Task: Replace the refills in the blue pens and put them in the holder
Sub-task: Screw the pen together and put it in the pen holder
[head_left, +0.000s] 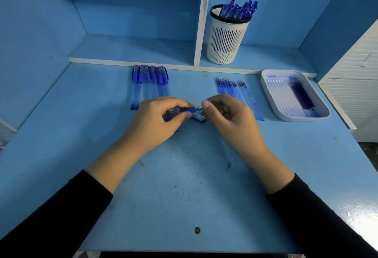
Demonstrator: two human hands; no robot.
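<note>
Both hands meet over the desk [184,176]: left hand [155,118] grips a blue pen [187,110] lying sideways, tip toward the right hand [225,112], whose fingers pinch its tip.

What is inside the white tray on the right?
The white tray holds a bundle of dark blue refills along its right side, with blue ink smears at its far end. Whether anything lies beneath the bundle cannot be seen.
</note>
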